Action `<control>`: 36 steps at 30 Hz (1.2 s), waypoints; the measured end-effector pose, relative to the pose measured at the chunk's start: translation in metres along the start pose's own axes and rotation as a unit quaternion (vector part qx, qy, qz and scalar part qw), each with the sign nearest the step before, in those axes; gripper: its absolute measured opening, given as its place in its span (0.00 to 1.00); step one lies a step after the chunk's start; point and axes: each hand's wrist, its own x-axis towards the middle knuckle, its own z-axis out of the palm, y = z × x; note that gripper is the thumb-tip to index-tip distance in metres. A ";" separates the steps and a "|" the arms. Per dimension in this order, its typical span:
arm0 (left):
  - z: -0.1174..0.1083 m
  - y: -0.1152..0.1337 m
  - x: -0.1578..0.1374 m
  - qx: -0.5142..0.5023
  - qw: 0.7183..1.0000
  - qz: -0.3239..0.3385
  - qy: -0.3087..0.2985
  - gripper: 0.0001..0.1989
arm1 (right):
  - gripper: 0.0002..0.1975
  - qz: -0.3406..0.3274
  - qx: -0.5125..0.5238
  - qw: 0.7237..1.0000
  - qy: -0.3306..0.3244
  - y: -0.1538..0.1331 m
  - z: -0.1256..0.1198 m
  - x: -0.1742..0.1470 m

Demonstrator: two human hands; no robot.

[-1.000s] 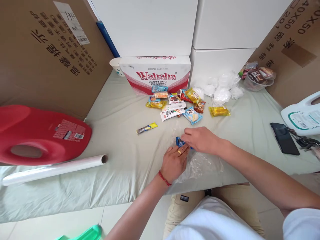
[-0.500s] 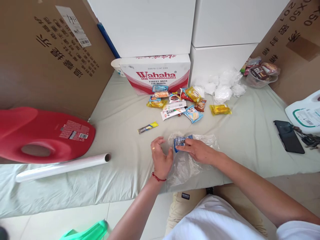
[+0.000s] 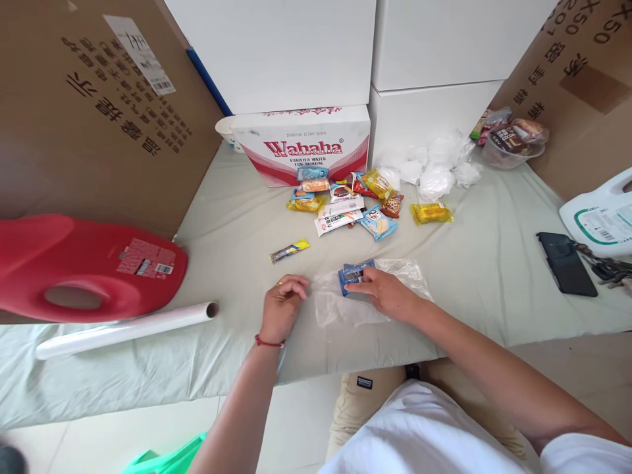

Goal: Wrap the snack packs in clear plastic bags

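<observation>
My right hand grips a small blue snack packet, its fingers over the packet's right part. Under the packet a sheet of clear plastic wrap lies on the cloth, partly wrinkled on the right. Curled fingers of my left hand are closed at the wrap's left edge; they appear to pinch it, though the fingertips are partly hidden. A slim yellow and dark snack stick lies alone above my left hand.
Several wrapped snacks are piled before the Wahaha carton. White plastic bundles and a tub of snacks stand behind. A plastic wrap roll and red jug are left; a phone is right.
My left hand has moved left and its fingers have closed. The wrap's near part is drawn up and lies flatter, spread leftward. My right hand stays on the blue packet.
</observation>
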 end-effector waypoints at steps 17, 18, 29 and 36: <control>0.049 0.097 0.045 0.185 0.892 0.164 -0.379 0.16 | 0.18 0.016 -0.063 0.998 -0.019 -0.015 0.004 0.004; 0.050 0.087 0.048 0.189 0.892 0.153 -0.380 0.16 | 0.17 0.021 -0.061 0.998 -0.019 -0.015 0.005 0.004; 0.042 0.048 0.031 0.227 0.907 0.141 -0.326 0.19 | 0.31 -0.043 -0.025 0.994 0.097 -0.033 -0.008 -0.056; 0.042 0.049 0.025 0.293 0.891 0.170 -0.303 0.18 | 0.11 0.009 -0.090 0.979 0.183 -0.036 -0.005 -0.049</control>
